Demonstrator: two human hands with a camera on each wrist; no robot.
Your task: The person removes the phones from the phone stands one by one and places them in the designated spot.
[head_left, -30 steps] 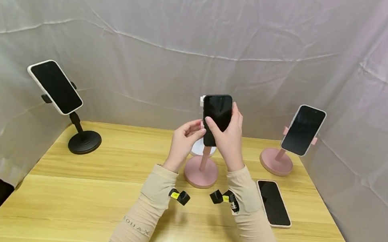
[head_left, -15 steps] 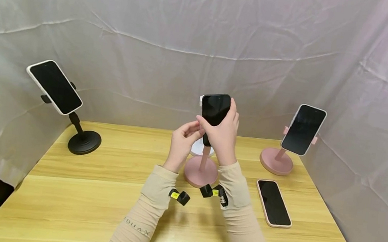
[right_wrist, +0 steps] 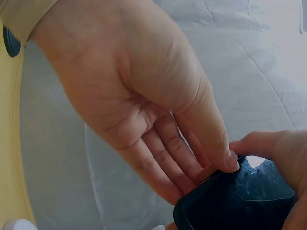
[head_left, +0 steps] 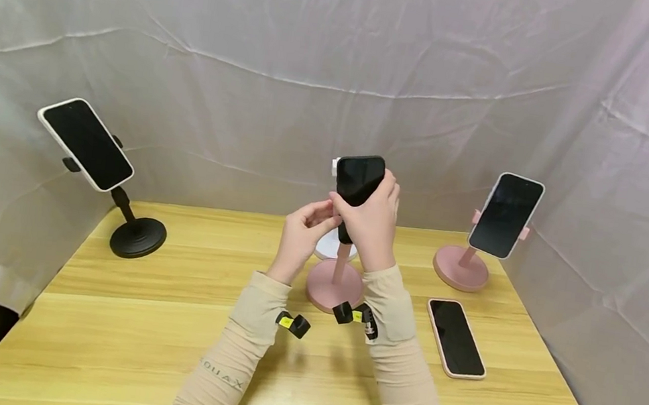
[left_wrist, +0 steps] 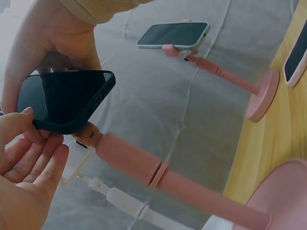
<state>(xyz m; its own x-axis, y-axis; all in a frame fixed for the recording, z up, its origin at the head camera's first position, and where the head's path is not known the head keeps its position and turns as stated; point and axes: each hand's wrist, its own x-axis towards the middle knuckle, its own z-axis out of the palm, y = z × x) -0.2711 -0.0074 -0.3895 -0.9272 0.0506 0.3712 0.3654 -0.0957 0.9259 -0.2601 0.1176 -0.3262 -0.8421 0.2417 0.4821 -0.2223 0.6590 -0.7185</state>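
Two-handed now: pinching a glossy, round-cornered black smartphone point(head_left: 359, 174) between thumb and finger of left hand point(head_left: 299, 233), curling right hand point(head_left: 374, 229) round its other edge. Pointing port-down, with long axis nearly upright, atop a ribbed pink phone stand point(left_wrist: 130, 158).

Head cam: high on the near side, facing forward and down, widest and farthest; covers most of the desk point(head_left: 160, 351) plus the fabric point(head_left: 251, 106) behind. Left wrist: close in, rolled sideways, desk at right edge; looks past the black phone point(left_wrist: 62, 98) to the right-side pink stand point(left_wrist: 264, 95). Right wrist: tightest, rolled opposite, desk strip at left edge, phone cropped at bottom. All three share phone and fingers point(right_wrist: 163, 158); head and left wrist share that stand.
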